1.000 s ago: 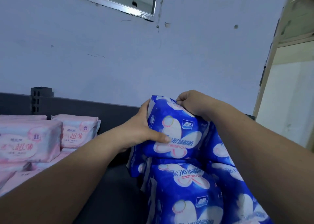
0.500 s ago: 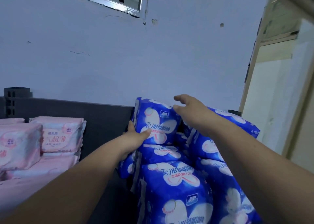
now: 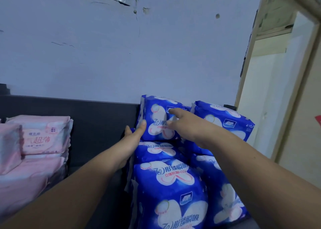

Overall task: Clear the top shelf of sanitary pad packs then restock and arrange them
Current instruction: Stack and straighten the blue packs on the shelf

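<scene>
Pink packs (image 3: 46, 134) stacked left on shelf (image 3: 97, 124). Centre: left hand (image 3: 132, 138), fingers straight, presses left side of top blue pack (image 3: 156, 124); right hand (image 3: 187, 128), fingers loose, touches its front. It sits atop blue stack (image 3: 170, 185), right.

Shop stockroom: stacked blue packs (image 3: 166, 185), pink packs (image 3: 43, 136), shelf (image 3: 97, 124).

top blue pack (image 3: 159, 122) set onto stack (image 3: 171, 185), right hand (image 3: 188, 127) released, left hand (image 3: 132, 136) flattened against its side
</scene>
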Motion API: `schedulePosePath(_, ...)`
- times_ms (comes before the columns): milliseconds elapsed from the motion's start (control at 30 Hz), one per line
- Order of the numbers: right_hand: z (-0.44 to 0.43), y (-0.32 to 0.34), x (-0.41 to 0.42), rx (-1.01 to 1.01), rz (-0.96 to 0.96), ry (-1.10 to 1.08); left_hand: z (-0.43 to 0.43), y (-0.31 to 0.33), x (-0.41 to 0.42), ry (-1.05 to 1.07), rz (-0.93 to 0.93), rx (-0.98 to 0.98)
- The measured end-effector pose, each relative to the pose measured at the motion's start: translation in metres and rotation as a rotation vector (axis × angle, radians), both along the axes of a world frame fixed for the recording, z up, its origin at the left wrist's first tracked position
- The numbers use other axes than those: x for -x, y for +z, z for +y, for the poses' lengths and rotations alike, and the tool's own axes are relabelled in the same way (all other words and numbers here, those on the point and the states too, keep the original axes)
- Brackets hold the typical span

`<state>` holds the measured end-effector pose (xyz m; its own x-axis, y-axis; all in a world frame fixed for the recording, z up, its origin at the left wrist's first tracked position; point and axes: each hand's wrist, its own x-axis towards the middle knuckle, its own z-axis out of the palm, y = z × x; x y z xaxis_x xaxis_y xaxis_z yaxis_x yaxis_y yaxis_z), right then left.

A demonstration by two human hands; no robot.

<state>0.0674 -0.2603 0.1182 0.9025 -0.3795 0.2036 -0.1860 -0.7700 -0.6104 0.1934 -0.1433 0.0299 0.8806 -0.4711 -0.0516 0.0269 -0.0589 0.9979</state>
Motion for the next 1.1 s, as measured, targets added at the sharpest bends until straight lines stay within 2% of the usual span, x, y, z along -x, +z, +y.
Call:
schedulePosePath(100,-0.001,0.005,0.017,0.058,-0.089,0.036,0.005,-0.006,-0.001,0.058,-0.048,-0.066)
schedulePosePath(267,-0.016,0.022,0.048,0.322,-0.344,-0.013,0.010,0.000,0.023,0.052,-0.011,-0.085)
schedulePosePath(500,-0.062,0.017,0.074,0.601,-0.343,-0.205,0.022,0.014,0.043,-0.001,0.025,-0.145)
schedulePosePath(667,-0.118,0.003,0.086,0.377,-0.095,-0.207,0.025,0.009,0.073,0.074,-0.005,-0.197)
schedulePosePath(833,-0.145,-0.013,0.090,0.079,-0.305,0.013,0.007,0.007,0.097,0.038,0.152,-0.087)
schedulePosePath(1100,-0.171,-0.010,0.079,0.050,-0.533,0.076,-0.012,0.016,0.115,0.204,0.098,-0.150)
